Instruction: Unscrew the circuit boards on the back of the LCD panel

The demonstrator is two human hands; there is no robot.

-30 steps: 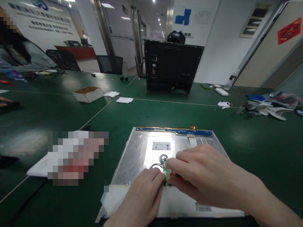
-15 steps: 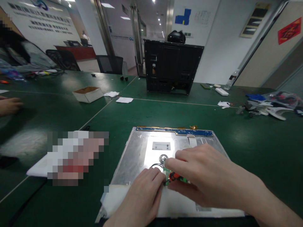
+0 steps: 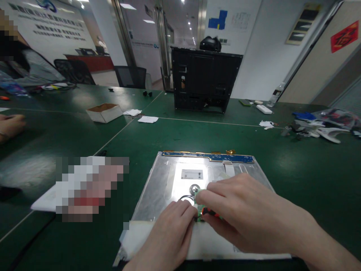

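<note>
A flat silver display panel (image 3: 158,188) lies before me, with a blue circuit strip (image 3: 191,156) along its far edge. Over its middle is a small green circuit board (image 3: 200,207), largely covered by my fingers. My right hand (image 3: 239,212) is closed around it from the right, fingertips at its top edge and thumb below. A red-and-black part (image 3: 210,212) shows under that hand; its kind is unclear. My left hand (image 3: 175,222) has its fingers pressed together at the board's left edge, beside a thin dark cable (image 3: 186,197); what they pinch is hidden.
A black monitor casing (image 3: 207,81) stands upright at the back. An open cardboard box (image 3: 104,114) sits behind left. White sheets (image 3: 45,199) lie left of the panel, partly pixelated. Another person's hand (image 3: 11,126) rests at far left. Plastic bags and parts (image 3: 318,126) lie right.
My right fingers and thumb have shifted slightly, so less of the red-and-black part shows and more of the green board's upper left. My left hand stays in place.
</note>
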